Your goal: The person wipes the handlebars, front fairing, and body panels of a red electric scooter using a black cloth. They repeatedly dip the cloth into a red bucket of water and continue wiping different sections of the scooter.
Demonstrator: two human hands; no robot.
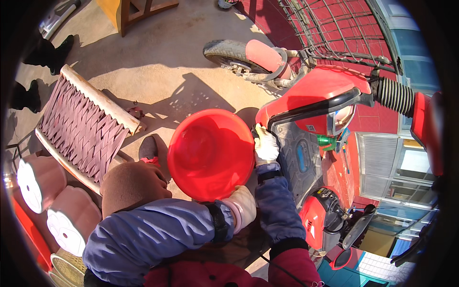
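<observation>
A round red plastic basin (pixel 211 154) is in the middle of the view, tilted, with its inside facing up. My left hand (pixel 244 208), in a pale glove, grips its lower right rim. My right hand (pixel 266 145), in a white glove, is at the basin's right edge beside the black-trimmed footboard (pixel 303 154) of a red scooter (pixel 319 89). Its fingers are bent near a small dark piece; whether it holds that or the rim cannot be told. My sleeves are blue with dark bands. A dark shoe (pixel 148 146) shows left of the basin.
A seat of woven purple-brown straps (pixel 82 125) stands left, with pink flower-shaped stools (pixel 64 222) below it. Another person's dark shoes (pixel 64 48) are at upper left. A wheel with a pink fender (pixel 229 53), a wire basket (pixel 340 28) and a red engine (pixel 321 215) surround the right side.
</observation>
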